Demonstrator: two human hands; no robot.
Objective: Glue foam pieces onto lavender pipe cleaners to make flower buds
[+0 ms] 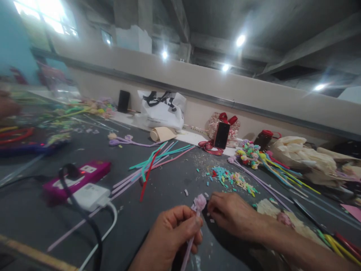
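Between the thumb and fingers of my left hand is a thin pale purple stem, topped by a small pink-lilac flower head. My right hand rests low over the dark table just right of the flower, its fingers bent together; whatever they hold, if anything, is hidden. A few small pale pieces lie around the flower. Beyond my right hand is a scattered pile of small blue, red, cream and green pieces.
Colored strips lie at centre-left. A magenta power strip with a white charger and cables sits at left. Finished flowers, a phone, a white bag and a dark bottle stand behind. Another person's hand shows far left.
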